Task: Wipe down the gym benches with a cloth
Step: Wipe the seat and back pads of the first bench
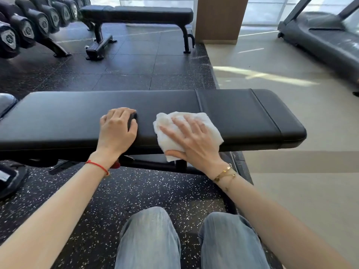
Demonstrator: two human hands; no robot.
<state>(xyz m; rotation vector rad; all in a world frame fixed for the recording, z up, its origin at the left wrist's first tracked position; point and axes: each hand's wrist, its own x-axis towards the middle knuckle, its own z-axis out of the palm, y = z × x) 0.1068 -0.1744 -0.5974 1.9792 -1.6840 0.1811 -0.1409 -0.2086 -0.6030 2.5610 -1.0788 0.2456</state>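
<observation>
Pressing white cloth flat on black bench; speckled rubber floor.

Both bare forearms reach forward over the knees. Left hand rests palm down on the near bench, fingers bent. Right hand presses the white cloth flat on that bench, fingers straight and spread.

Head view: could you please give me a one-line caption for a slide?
Right hand presses a white cloth flat on the near black bench; left hand rests beside it.
</observation>
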